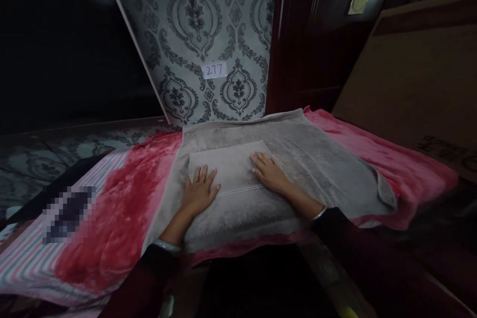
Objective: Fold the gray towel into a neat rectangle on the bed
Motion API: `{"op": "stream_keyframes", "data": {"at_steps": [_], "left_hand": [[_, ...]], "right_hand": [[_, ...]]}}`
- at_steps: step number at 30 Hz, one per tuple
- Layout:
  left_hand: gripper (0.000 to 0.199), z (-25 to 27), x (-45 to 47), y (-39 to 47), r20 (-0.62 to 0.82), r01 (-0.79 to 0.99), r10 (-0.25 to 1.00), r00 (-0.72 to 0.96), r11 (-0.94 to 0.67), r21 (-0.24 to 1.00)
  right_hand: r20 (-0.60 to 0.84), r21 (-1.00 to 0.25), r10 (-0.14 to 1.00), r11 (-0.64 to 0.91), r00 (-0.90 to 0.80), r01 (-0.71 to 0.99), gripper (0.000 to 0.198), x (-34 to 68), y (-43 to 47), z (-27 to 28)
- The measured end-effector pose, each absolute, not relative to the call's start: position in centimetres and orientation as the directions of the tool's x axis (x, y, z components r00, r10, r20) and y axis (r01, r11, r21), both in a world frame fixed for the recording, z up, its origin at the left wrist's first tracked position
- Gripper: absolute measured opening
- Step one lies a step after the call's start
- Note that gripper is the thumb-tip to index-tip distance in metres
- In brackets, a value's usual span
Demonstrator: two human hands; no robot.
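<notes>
A grey plush cloth (316,159) is spread over a red and pink blanket (122,208). On its left half lies a lighter grey rectangle of fabric (231,164), which looks like a folded piece; I cannot tell whether it is part of the same cloth. My left hand (200,191) rests flat on the left edge of this rectangle, fingers spread. My right hand (271,173) lies flat at its right edge, fingers stretched out. Neither hand grips anything. The cloth's right front corner (385,191) is turned up a little.
A striped sheet (30,253) shows at the left, with a blurred dark patch on it. Behind stand a patterned wall (216,20) with a paper marked 277 (214,70), and a dark red door (309,35). A large cardboard box (425,74) leans at the right, a black screen (67,44) at the left.
</notes>
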State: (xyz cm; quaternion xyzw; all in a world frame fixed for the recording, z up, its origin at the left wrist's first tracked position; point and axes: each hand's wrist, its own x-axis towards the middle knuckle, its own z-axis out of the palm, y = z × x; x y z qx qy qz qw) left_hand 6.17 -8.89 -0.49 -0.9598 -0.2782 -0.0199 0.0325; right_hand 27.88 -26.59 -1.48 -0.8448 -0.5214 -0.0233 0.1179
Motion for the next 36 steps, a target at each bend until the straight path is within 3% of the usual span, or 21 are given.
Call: {"op": "stream_keyframes", "data": {"at_steps": [8,14,18,25,32,36], "left_hand": [[0.062,-0.1,6.0,-8.8,0.026,0.521,0.520,0.854,-0.853,-0.030],[0.059,2.9,8.3,-7.3,0.045,0.437,0.437,0.898,-0.899,0.015],[0.063,2.8,11.7,-7.6,0.061,0.381,0.384,0.921,-0.923,0.051],[0.063,-0.9,13.3,-9.1,0.094,0.420,0.419,0.903,-0.908,0.012],[0.067,-0.8,12.7,-9.1,0.117,0.419,0.426,0.897,-0.904,0.079],[0.071,-1.1,12.5,-9.3,0.183,0.572,0.585,0.790,-0.811,0.126]], "right_hand": [[0.137,-0.109,0.890,-0.424,0.436,0.899,0.068,29.1,-26.7,-3.3],[0.039,-0.151,0.890,-0.443,0.453,0.884,0.065,29.4,-25.3,-0.5],[0.143,-0.163,0.862,-0.464,0.486,0.871,0.064,28.9,-23.2,0.2],[0.167,-0.143,0.890,-0.403,0.424,0.904,0.066,28.5,-22.9,-2.4],[0.185,-0.097,0.880,-0.427,0.438,0.899,0.063,28.6,-22.9,-2.8],[0.185,-0.069,0.880,-0.432,0.437,0.899,0.063,28.7,-22.8,-3.4]]}}
